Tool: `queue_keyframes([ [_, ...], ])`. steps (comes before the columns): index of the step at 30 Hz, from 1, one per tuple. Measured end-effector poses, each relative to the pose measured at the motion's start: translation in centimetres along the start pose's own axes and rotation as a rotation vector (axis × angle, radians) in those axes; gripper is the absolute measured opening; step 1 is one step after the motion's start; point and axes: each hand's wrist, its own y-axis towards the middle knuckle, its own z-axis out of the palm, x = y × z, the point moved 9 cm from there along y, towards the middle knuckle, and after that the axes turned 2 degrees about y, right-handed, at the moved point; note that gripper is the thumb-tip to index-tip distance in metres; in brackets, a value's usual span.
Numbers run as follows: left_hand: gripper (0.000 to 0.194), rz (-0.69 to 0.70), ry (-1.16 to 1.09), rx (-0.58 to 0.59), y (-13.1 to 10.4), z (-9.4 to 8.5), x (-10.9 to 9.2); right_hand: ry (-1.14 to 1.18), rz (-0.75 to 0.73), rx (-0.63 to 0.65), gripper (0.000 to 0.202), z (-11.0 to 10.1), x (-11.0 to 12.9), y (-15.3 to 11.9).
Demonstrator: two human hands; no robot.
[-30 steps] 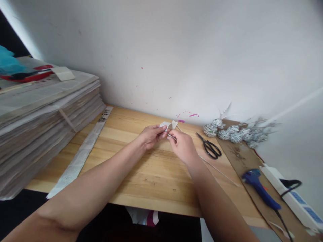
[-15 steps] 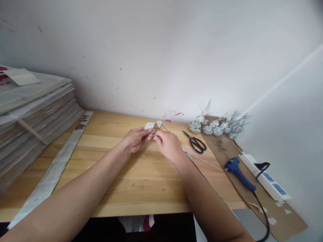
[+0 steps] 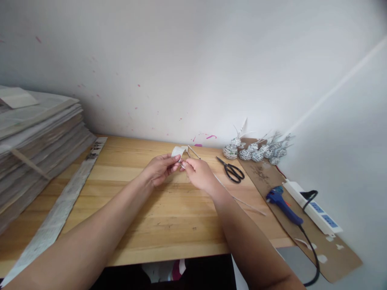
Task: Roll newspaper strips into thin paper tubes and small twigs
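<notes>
Above the middle of the wooden table, a short curled strip of newsprint paper [image 3: 179, 151] is pinched in my left hand [image 3: 163, 167], its free end bent over toward the right. My right hand [image 3: 198, 171] is closed at the fingertips right beside the left one, around a thin rolled paper strand. One length of that thin paper strand [image 3: 193, 152] sticks up behind the right fingers, and another piece trails past the right wrist onto the table. The exact meeting point of strip and strand is hidden by the fingertips.
Black-handled scissors [image 3: 232, 171] lie right of my hands. Woven paper figures [image 3: 231, 151] stand along the wall. A blue glue gun [image 3: 284, 205] and a white power strip [image 3: 313, 207] rest on cardboard [image 3: 329, 266]. Paper strips [image 3: 69, 189] and a tall newspaper stack [image 3: 45, 141] are at left.
The view has shifted slightly. My fingertips have moved a little against each other, the curled paper strip has changed its bend, and the trailing strand has swung lower beside my right forearm.
</notes>
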Motion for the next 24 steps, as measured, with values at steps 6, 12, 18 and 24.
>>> queue_keyframes([
  [6,0.012,0.03,-0.04,-0.064,0.2,-0.7,-0.3,-0.029,-0.062,-0.097,0.018,-0.7,0.6,-0.2],
  [12,0.009,0.018,-0.067,-0.069,0.4,-0.9,-0.2,-0.188,-0.123,-0.11,0.023,-1.1,1.8,-0.4],
  [18,0.008,0.017,-0.032,-0.043,0.2,-0.5,-0.2,-0.034,0.027,0.018,0.027,0.1,0.0,-0.2],
  [24,0.012,0.032,-0.047,-0.054,0.2,-0.5,-0.4,-0.179,-0.076,-0.102,0.013,-0.8,1.4,-0.5],
])
